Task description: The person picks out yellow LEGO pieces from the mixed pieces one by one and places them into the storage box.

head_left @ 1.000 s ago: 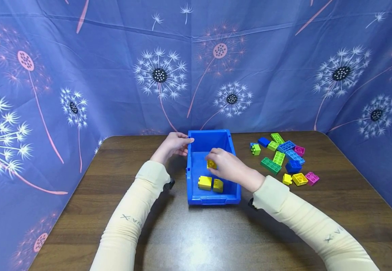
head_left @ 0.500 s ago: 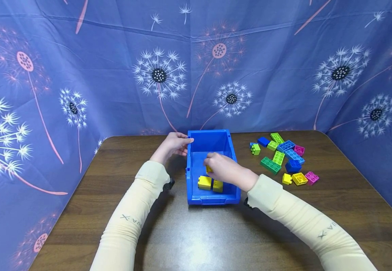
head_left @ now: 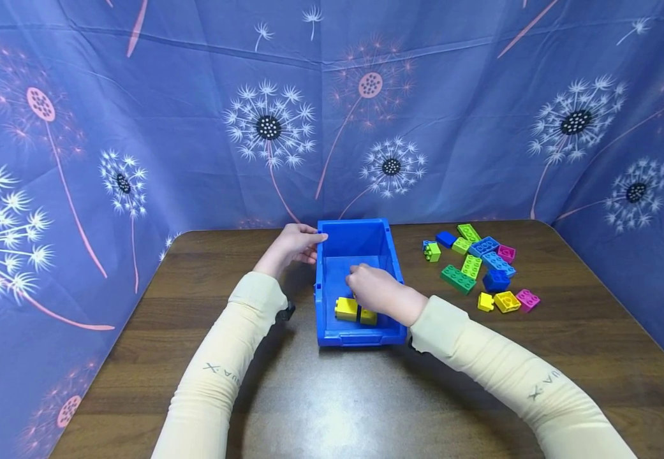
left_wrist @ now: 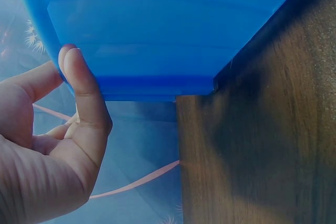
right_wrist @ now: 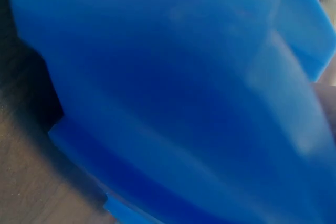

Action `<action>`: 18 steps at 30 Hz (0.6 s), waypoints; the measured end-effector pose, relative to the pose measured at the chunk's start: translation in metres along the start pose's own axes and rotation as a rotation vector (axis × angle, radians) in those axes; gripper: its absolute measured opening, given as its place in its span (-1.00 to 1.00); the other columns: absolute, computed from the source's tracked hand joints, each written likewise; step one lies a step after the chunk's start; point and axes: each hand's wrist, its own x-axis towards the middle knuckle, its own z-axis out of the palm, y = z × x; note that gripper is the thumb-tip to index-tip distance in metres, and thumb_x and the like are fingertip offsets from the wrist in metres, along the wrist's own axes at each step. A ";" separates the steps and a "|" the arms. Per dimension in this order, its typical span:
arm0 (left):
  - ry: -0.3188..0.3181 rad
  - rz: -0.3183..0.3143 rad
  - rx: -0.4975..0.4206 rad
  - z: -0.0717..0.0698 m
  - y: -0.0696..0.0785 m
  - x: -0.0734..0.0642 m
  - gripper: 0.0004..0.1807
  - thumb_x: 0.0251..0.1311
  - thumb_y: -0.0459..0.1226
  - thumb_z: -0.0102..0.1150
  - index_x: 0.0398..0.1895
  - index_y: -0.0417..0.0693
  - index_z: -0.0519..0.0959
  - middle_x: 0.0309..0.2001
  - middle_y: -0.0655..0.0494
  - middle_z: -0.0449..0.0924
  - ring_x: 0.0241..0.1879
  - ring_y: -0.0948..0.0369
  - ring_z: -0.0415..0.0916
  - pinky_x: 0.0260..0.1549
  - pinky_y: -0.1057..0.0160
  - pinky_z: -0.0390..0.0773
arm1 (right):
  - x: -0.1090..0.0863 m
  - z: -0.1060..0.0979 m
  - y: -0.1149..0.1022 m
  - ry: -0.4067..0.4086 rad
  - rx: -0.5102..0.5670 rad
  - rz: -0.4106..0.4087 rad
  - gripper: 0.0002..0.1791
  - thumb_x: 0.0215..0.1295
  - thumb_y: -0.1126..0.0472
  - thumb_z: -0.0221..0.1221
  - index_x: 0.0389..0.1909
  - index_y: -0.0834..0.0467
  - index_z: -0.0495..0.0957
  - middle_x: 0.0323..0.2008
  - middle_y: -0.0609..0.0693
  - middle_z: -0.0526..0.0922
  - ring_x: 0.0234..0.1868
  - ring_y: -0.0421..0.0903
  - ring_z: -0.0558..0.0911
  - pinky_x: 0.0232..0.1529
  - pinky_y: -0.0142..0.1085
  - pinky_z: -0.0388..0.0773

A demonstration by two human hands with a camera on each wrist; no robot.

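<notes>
Blue bin [head_left: 357,237] sits open-side up on brown surface [head_left: 303,395], nr the back edge. L hand [head_left: 296,244] is at its left wall, rim pinched btwn thumb & fingers, so gap is only wall-thick. R hand [head_left: 379,290] is down inside bin, over the right wall, fingers curled; can't tell if they have hold of anything, since back of hand hides the tips. Two yellow bricks lie on bin floor twd front: left brick [head_left: 346,309] mostly in view, right brick [head_left: 368,317] just beside it, top partly covered by R hand.

Bin's right wall stands btwn R hand & loose bricks out on surface, well apart from bin: dk green brick [head_left: 458,279] nearest front-left, lime brick [head_left: 472,266] touching or just beside it, dk blue brick [head_left: 497,280] further right, then small yellow brick [head_left: 485,302], flat yellow brick [head_left: 506,302] & pink brick [head_left: 528,299] in a row up front. Blue dandelion cloth [head_left: 205,127] hangs behind. R wrist cam is mostly blocked by bin wall.
</notes>
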 end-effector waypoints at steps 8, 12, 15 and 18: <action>-0.004 -0.003 0.002 -0.001 0.002 -0.001 -0.55 0.21 -0.14 0.22 0.07 -0.21 0.43 -0.36 -0.11 0.55 -0.61 0.19 0.56 -0.42 0.20 0.68 | 0.002 0.003 0.001 -0.033 0.011 0.026 -0.65 0.19 0.21 0.28 0.01 0.18 0.59 -0.14 0.09 0.63 -0.21 -0.08 0.59 -0.05 -0.20 0.62; -0.011 -0.006 -0.005 -0.001 0.002 -0.001 -0.55 0.22 -0.15 0.21 0.08 -0.22 0.42 -0.38 -0.10 0.55 -0.63 0.20 0.54 -0.45 0.20 0.68 | 0.003 0.004 0.001 -0.041 0.017 0.029 -0.65 0.19 0.20 0.27 0.01 0.18 0.59 -0.14 0.08 0.63 -0.21 -0.08 0.59 -0.05 -0.20 0.62; -0.012 -0.006 -0.002 -0.001 0.003 -0.001 -0.55 0.22 -0.15 0.21 0.09 -0.22 0.42 -0.38 -0.10 0.55 -0.63 0.20 0.54 -0.45 0.21 0.68 | 0.004 0.004 0.001 -0.045 0.019 0.024 -0.67 0.20 0.21 0.27 -0.01 0.20 0.60 -0.16 0.09 0.63 -0.23 -0.08 0.59 -0.07 -0.21 0.63; -0.011 -0.009 0.000 -0.001 0.003 -0.001 -0.54 0.22 -0.15 0.21 0.09 -0.21 0.42 -0.38 -0.09 0.55 -0.63 0.20 0.54 -0.45 0.21 0.68 | 0.005 0.005 0.001 -0.054 0.028 0.020 -0.69 0.21 0.23 0.26 -0.03 0.22 0.61 -0.19 0.10 0.63 -0.25 -0.08 0.60 -0.10 -0.22 0.64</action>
